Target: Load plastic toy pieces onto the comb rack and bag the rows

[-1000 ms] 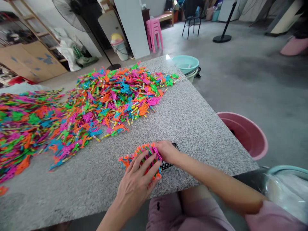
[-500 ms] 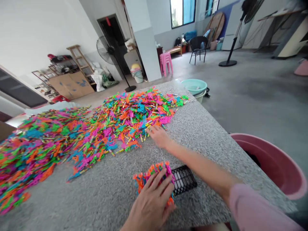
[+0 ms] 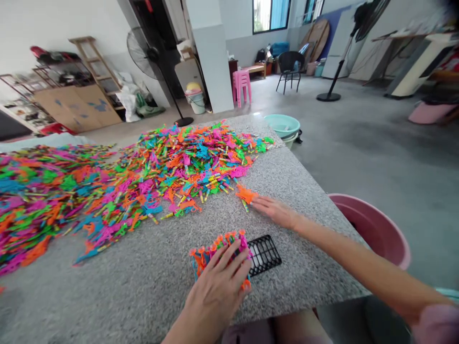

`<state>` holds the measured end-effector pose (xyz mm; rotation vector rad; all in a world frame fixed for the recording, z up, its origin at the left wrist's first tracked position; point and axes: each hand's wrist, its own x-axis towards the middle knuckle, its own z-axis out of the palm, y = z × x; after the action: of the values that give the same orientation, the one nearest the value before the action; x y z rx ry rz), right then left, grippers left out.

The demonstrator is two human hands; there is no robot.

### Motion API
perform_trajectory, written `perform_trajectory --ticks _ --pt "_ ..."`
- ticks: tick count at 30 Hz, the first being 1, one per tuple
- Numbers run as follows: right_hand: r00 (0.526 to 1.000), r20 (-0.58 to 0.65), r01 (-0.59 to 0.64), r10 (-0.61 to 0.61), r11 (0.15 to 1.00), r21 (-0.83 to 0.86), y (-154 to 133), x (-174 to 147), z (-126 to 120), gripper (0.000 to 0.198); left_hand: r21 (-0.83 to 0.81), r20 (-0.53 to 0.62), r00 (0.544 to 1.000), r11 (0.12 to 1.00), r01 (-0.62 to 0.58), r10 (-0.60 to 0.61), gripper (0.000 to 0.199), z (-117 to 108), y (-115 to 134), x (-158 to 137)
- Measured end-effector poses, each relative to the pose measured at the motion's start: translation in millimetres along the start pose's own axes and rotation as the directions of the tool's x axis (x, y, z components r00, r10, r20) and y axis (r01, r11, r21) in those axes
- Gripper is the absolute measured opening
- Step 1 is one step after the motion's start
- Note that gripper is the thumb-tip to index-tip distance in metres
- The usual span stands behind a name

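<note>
My left hand point(image 3: 217, 279) lies with spread fingers over a row of small coloured plastic toys point(image 3: 201, 258) with round orange ends, which sit on a black plastic grid rack point(image 3: 266, 254). The rack's right part sticks out past my fingers, with bare slots; its left part is hidden. My right hand point(image 3: 274, 211) is stretched out low over the table, its fingertips touching a flat orange plastic toy point(image 3: 245, 194). Its thumb is hidden. Beyond it spreads a large heap of similar toys point(image 3: 193, 167) in pink, green, blue and orange, several with yellow-banded tubes.
The speckled stone table point(image 3: 150, 277) has its edge running along the right. Beside that edge stand a large pink tub point(image 3: 390, 234) and a turquoise basin point(image 3: 283, 123). Farther back are a standing fan point(image 3: 152, 53), pink stools point(image 3: 241, 86) and a black chair point(image 3: 291, 64).
My right hand has drawn back from the heap towards the right, and the orange toy now lies apart from it at the fingertips. My left hand stays over the rack. The view has shifted.
</note>
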<state>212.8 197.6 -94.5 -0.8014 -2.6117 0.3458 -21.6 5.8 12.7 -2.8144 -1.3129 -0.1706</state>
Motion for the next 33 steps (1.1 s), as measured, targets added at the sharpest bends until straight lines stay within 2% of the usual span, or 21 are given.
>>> perform_trajectory --ticks 1,2,4,5,7,9,12,14,16,19,20,22,24,25,27,30,33 --pt "0.990 -0.046 -0.133 0.134 0.991 0.021 -2 -4 -1 0.045 -0.005 0.001 1.000 1.000 0.008 -0.008 0.036 -1 1 0" --pt "0.956 -0.084 -0.277 0.280 0.960 0.045 -4 -2 0 0.042 -0.011 0.004 1.000 1.000 0.016 -0.015 0.036 -2 1 1" --pt "0.845 -0.089 -0.520 0.528 0.849 0.100 -10 14 3 0.037 -0.033 0.021 1.000 0.999 0.024 -0.023 0.037 -4 3 1" --pt "0.796 -0.049 -0.595 0.604 0.794 0.124 -12 25 5 0.037 -0.046 0.029 0.999 0.999 0.025 -0.024 0.038 -6 4 1" --pt "0.742 0.067 -0.667 0.667 0.727 0.163 -14 45 7 0.034 -0.068 0.046 0.999 0.997 0.031 -0.028 0.041 -8 5 1" --pt "0.725 0.137 -0.688 0.675 0.701 0.187 -15 52 5 0.023 -0.075 0.063 0.997 0.996 0.046 -0.042 0.044 -10 6 1" --pt "0.716 0.160 -0.684 0.679 0.639 0.352 -23 29 -2 0.011 -0.087 0.094 0.995 0.995 0.040 -0.032 0.050 -15 7 1" --pt "0.727 0.202 -0.622 0.656 0.504 0.599 -34 -1 -5 0.012 -0.104 0.113 0.993 0.994 0.029 -0.017 0.056 -18 8 3" --pt "0.755 0.263 -0.516 0.600 0.297 0.804 -51 -30 -7 0.015 -0.110 0.120 0.993 0.994 0.026 -0.013 0.061 -20 7 7" --pt "0.770 0.318 -0.414 0.552 0.054 0.909 -75 -58 -6 0.023 -0.100 0.111 0.994 0.995 0.010 0.002 0.057 -16 5 15" --pt "0.769 0.326 -0.392 0.550 0.003 0.920 -82 -63 -5 0.026 -0.098 0.107 0.994 0.995 0.008 0.003 0.054 -13 5 17" --pt "0.767 0.323 -0.361 0.555 -0.043 0.932 -93 -67 -1 0.030 -0.098 0.100 0.995 0.995 0.016 -0.006 0.048 -9 5 19" --pt "0.760 0.291 -0.346 0.581 -0.019 0.938 -104 -69 6 0.031 -0.101 0.093 0.996 0.995 0.026 -0.017 0.043 -5 6 19" --pt "0.751 0.269 -0.353 0.603 0.023 0.935 -110 -70 11 0.030 -0.103 0.089 0.996 0.994 0.024 -0.015 0.040 -5 7 19" --pt "0.729 0.196 -0.397 0.656 0.170 0.902 -124 -73 21 0.023 -0.104 0.080 0.997 0.994 0.016 -0.007 0.038 -4 8 18" --pt "0.727 0.021 -0.447 0.687 0.449 0.774 -146 -79 37 0.013 -0.109 0.078 0.997 0.994 0.008 0.000 0.038 -4 10 18" --pt "0.730 -0.071 -0.459 0.680 0.564 0.686 -162 -81 47 0.010 -0.114 0.088 0.996 0.993 0.015 -0.005 0.037 -4 11 19"
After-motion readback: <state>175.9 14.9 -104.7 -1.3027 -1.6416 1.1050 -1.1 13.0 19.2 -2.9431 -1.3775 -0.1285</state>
